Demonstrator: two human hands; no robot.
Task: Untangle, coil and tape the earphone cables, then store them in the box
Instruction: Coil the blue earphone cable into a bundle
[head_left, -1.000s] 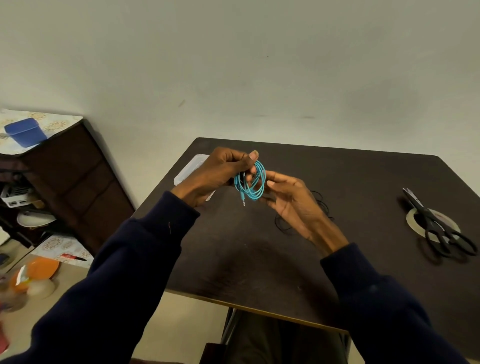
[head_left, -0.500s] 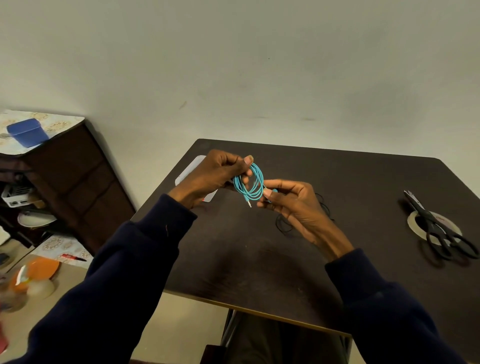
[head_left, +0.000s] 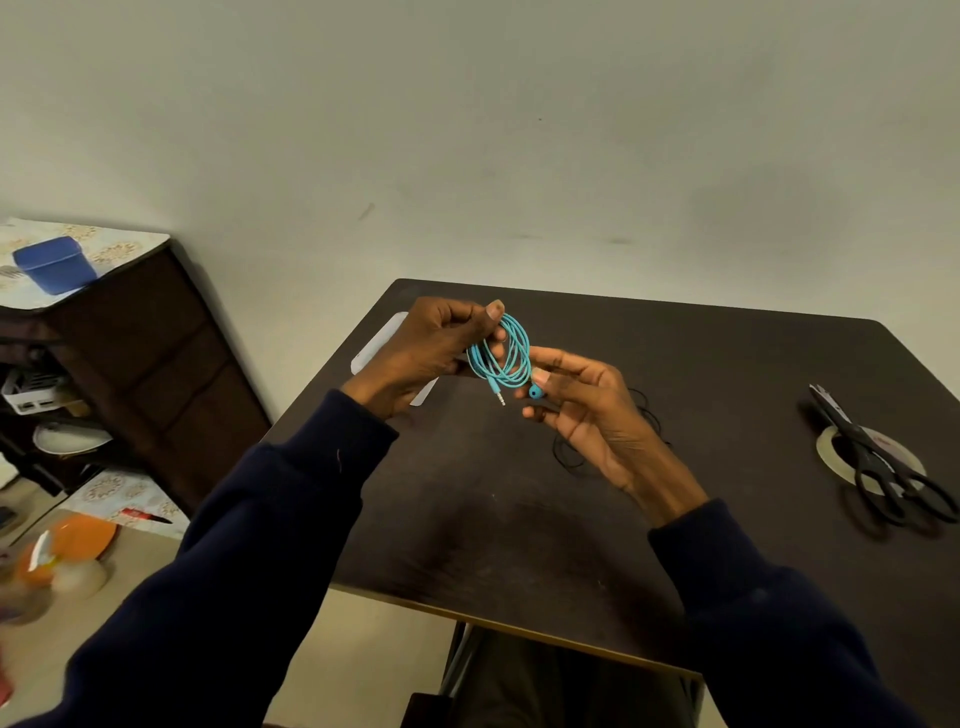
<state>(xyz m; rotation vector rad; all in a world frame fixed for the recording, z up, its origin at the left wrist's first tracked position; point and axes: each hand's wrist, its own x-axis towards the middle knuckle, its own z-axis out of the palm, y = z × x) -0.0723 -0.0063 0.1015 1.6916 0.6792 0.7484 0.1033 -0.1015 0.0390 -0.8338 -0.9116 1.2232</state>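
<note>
A coiled blue earphone cable (head_left: 506, 356) hangs above the dark table (head_left: 519, 519). My left hand (head_left: 434, 351) pinches the coil's top between thumb and fingers. The metal plug dangles from the coil's bottom. My right hand (head_left: 587, 410) touches the coil's lower right side, with a blue earbud at its fingertips. A black earphone cable (head_left: 571, 452) lies loose on the table, partly hidden behind my right hand. A clear flat box (head_left: 376, 345) lies at the table's left edge, mostly hidden by my left hand.
Black scissors (head_left: 878, 462) rest on a roll of tape (head_left: 831, 447) at the table's right side. A dark cabinet (head_left: 130, 364) with a blue container (head_left: 52, 265) on top stands at the left. Dishes and an orange plate (head_left: 78, 540) lie low left.
My right hand has moved down along the coil's right side to its lower end, where an earbud now shows. My left hand has kept its pinch on the coil.
</note>
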